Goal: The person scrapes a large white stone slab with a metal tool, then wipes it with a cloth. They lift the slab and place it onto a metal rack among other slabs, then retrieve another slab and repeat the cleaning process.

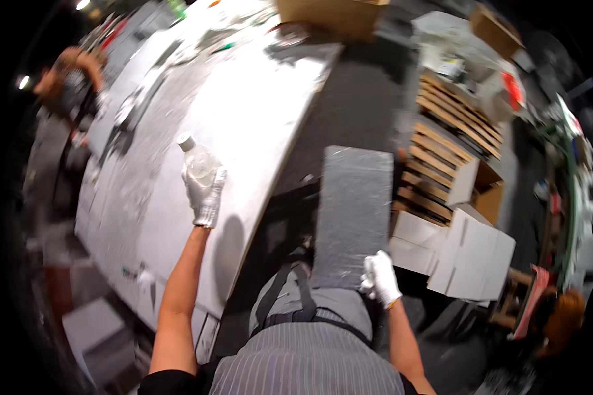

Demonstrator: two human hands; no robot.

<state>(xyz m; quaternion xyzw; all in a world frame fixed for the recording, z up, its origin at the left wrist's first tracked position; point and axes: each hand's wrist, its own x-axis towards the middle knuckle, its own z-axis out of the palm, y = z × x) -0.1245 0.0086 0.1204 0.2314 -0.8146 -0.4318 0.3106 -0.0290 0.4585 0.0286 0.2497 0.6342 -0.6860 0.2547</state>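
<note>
My left hand (203, 191), in a white knit glove, is wrapped round a clear bottle (201, 160) with a white cap (186, 141). It holds the bottle above the white tabletop, tilted with the cap toward the far left. My right hand (380, 276), gloved the same way, has its fingers curled at the near right corner of a long grey slab (354, 210) with a shiny, wrinkled surface. Whether those fingers grip the slab or something small cannot be made out. The slab reaches away from in front of my waist.
The long white table (244, 131) runs along my left. A cardboard box (333, 16) is at its far end. Wooden pallets (435, 158) and open white cartons (471, 257) lie on the right. Across the table at far left, another person (72, 85) bends forward.
</note>
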